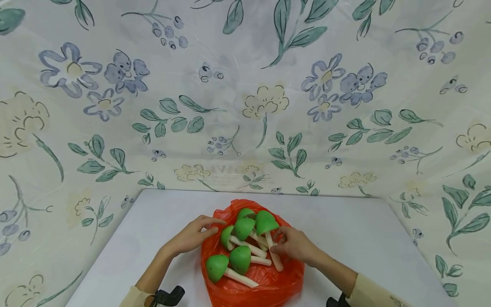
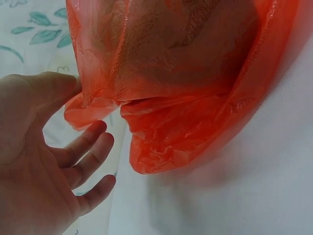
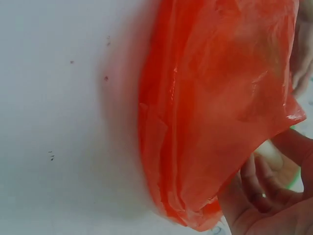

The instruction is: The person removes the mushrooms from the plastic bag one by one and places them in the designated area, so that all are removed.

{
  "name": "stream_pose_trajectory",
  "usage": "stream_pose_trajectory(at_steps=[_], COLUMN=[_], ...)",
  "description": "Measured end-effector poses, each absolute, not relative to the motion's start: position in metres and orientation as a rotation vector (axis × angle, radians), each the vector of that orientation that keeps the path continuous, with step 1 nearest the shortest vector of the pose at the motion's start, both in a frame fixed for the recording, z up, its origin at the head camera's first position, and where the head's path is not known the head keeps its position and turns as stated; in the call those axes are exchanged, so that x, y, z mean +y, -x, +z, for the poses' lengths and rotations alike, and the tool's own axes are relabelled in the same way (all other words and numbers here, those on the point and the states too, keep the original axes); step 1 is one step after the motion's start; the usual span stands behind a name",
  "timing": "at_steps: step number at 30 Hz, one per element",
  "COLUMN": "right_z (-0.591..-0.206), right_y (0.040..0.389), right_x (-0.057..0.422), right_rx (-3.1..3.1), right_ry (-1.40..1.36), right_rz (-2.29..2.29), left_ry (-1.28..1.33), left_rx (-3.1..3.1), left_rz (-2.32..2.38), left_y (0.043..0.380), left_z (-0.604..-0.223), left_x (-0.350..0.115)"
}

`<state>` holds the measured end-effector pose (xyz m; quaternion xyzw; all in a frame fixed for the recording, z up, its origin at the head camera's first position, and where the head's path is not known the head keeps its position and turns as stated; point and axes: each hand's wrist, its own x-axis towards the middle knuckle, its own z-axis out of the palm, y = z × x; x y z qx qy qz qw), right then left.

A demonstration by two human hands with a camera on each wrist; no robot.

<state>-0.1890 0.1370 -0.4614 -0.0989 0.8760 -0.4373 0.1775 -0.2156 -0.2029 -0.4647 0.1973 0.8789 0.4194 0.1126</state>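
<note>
A red plastic bag lies with its mouth spread, holding several toy mushrooms with dotted green caps and pale stems. My right hand reaches over the right rim and pinches the stem of one toy mushroom; its cap points away from me. In the right wrist view, the bag's side hides part of that hand. At the upper left rim is my left hand, its fingers loosely bent and spread. The left wrist view shows its fingertips right at the bag's edge. Another toy mushroom lies at the front left inside.
The bag rests on a white table. Behind and beside the table hangs a cloth printed with flowers and leaves. Dark straps with black camera mounts sit on both wrists.
</note>
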Motion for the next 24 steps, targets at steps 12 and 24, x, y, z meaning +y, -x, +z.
stream_pose_trajectory(at_steps=[12, 24], right_z=[-0.455, -0.465], right_y=[0.192, 0.192], right_x=[0.122, 0.120], right_rx=[2.301, 2.272], right_ry=[-0.009, -0.091], right_rz=[-1.370, -1.446], left_ry=[-0.572, -0.557], left_rx=[2.574, 2.570], left_rz=[1.234, 1.226], left_y=[0.215, 0.215], left_z=[-0.465, -0.464], left_x=[-0.204, -0.203])
